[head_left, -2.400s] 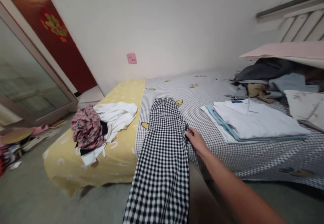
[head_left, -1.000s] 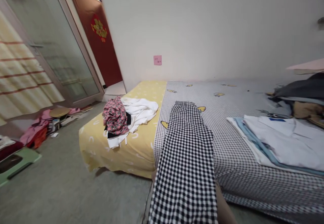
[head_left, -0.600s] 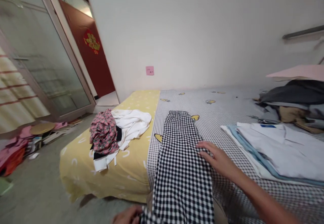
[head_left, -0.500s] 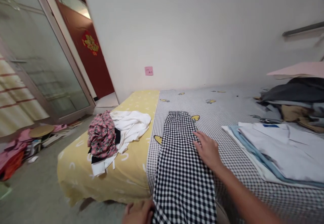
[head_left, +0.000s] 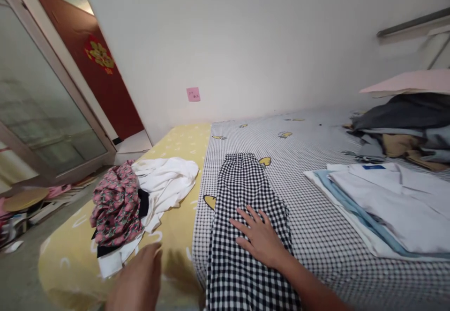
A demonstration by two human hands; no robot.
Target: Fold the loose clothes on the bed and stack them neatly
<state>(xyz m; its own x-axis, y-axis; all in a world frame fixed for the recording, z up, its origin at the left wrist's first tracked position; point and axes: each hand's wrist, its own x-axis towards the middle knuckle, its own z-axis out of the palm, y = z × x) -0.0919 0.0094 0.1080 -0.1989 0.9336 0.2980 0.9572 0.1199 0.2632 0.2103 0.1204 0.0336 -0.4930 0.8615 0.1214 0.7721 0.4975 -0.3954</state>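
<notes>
Black-and-white checked trousers (head_left: 246, 236) lie lengthwise on the bed, folded into a narrow strip, waistband at the far end. My right hand (head_left: 260, 236) rests flat on them with its fingers spread. My left hand (head_left: 135, 280) is raised over the yellow sheet's near edge, left of the trousers and apart from them. Motion smears it, so its fingers do not show clearly. Beyond that hand sits a crumpled pink floral garment (head_left: 117, 203), with a white garment (head_left: 168, 180) and a piece of black cloth next to it.
To the right is a flat stack of folded shirts (head_left: 383, 203), white on top and blue beneath. Behind it rises a heap of dark clothes (head_left: 404, 119) topped by a pink sheet (head_left: 411, 84). A pink note (head_left: 193, 94) is stuck on the wall. Items lie on the floor at left.
My right hand has moved from the trousers' right edge onto their middle. My left hand has left the trousers' lower left edge and risen leftward. The view has turned slightly right.
</notes>
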